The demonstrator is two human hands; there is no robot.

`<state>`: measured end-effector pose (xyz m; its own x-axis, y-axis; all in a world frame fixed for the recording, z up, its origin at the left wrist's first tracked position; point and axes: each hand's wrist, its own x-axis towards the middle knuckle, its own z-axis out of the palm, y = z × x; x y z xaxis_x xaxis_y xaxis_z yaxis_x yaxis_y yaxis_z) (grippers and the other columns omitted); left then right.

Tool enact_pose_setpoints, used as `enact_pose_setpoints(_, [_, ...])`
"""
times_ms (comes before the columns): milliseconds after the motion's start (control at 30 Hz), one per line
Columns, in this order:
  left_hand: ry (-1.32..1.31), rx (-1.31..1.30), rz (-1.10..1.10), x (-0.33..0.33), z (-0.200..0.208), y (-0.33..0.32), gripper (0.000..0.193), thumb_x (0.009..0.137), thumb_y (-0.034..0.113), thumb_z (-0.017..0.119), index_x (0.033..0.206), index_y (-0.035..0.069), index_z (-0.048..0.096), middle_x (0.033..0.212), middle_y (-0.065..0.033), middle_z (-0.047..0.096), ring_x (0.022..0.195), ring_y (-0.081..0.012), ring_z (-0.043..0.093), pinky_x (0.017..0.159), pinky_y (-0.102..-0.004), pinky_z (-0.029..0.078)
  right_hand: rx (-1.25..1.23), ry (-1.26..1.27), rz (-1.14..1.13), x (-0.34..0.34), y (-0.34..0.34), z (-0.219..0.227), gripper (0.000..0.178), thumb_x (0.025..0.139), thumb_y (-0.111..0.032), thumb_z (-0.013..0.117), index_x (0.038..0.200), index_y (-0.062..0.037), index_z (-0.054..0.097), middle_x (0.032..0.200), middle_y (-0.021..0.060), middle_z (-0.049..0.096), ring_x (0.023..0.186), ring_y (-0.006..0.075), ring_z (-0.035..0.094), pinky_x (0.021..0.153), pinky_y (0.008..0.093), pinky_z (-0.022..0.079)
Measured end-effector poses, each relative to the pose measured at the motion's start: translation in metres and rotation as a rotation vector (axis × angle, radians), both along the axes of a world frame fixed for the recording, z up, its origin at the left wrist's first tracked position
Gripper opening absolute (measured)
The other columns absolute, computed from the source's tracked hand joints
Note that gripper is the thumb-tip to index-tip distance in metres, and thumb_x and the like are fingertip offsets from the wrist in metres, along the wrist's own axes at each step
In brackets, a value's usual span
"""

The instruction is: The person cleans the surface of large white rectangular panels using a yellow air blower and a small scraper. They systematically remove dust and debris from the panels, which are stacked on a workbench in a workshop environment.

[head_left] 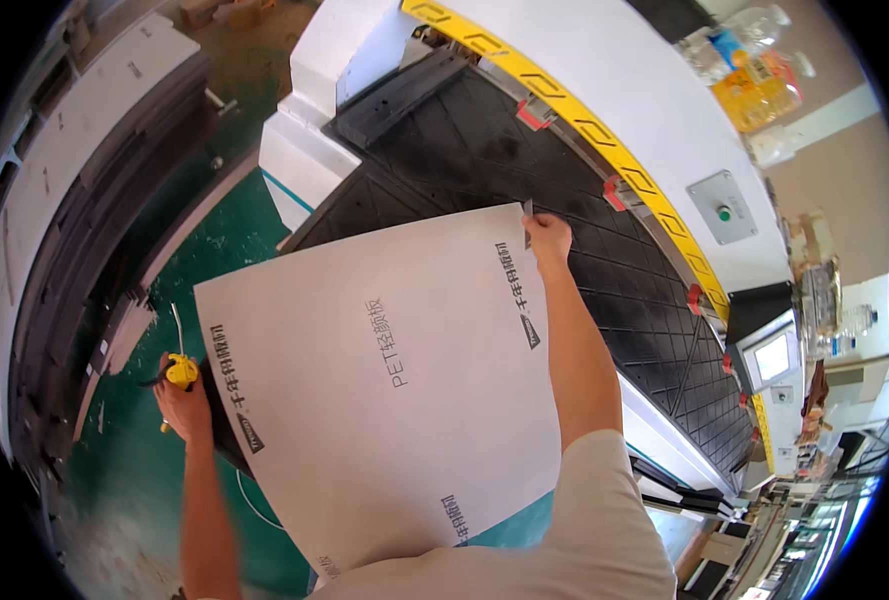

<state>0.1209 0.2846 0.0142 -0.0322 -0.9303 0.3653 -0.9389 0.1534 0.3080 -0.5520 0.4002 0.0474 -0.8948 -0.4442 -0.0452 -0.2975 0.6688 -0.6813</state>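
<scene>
A large white panel [394,300] with dark printing lies tilted in front of me, its near edge close to my body. My right hand [550,240] pinches the panel's far right corner, where a small grey flap sticks up. Past the panel's left edge, my left hand [186,408] is closed around a yellow air blow gun [181,371]. The gun's thin metal nozzle points away from me. A pale hose curves below the panel's left side; I cannot see whether it joins the gun.
Under and beyond the panel is a black ribbed machine bed [444,130], edged by a yellow strip [584,125] with red blocks. The white housing carries a green button [724,213] and a screen [772,356]. Bottles [759,90] stand far right. Stacked boards [114,170] are at left above green floor [219,245].
</scene>
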Motion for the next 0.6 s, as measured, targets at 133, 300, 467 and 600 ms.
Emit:
enact_pose_setpoints(133, [0.062,0.253,0.256,0.002,-0.006,-0.004,0.048,0.097,0.038,0.072,0.123,-0.001,0.063,0.114,-0.0223,0.068,0.103,-0.0441,0.063,0.086,-0.0501,0.050,0.042,0.209,0.031,-0.031,-0.026,-0.032,0.027,0.085,-0.018,0.077,0.105,0.0008,0.077,0.097,0.0142,0.078,0.088,0.0240,0.075,0.083,0.0369,0.058])
enact_pose_setpoints(300, [0.121,0.344,0.248,0.008,-0.009,-0.007,0.050,0.098,0.043,0.070,0.121,-0.001,0.064,0.111,-0.0247,0.069,0.100,-0.0440,0.065,0.085,-0.0475,0.051,0.094,0.300,0.145,-0.049,-0.035,-0.043,0.026,0.085,-0.019,0.071,0.104,-0.0033,0.077,0.103,0.0173,0.075,0.098,0.0344,0.072,0.089,0.0415,0.056])
enact_pose_setpoints(467, [0.254,0.127,-0.043,0.000,-0.007,0.002,0.052,0.092,0.022,0.078,0.137,0.003,0.060,0.118,-0.0178,0.068,0.113,-0.0382,0.064,0.091,-0.0437,0.050,0.094,0.369,0.189,-0.052,-0.043,-0.036,0.027,0.086,-0.020,0.073,0.107,-0.0035,0.078,0.105,0.0177,0.073,0.097,0.0332,0.072,0.089,0.0403,0.056])
enact_pose_setpoints(600, [-0.031,0.147,-0.226,0.011,-0.006,0.002,0.058,0.088,0.009,0.077,0.142,0.006,0.058,0.118,-0.0141,0.068,0.112,-0.0349,0.062,0.101,-0.0430,0.047,0.141,0.434,0.235,-0.053,-0.051,-0.039,0.025,0.086,-0.021,0.074,0.104,-0.0036,0.078,0.101,0.0164,0.073,0.094,0.0332,0.073,0.088,0.0404,0.056])
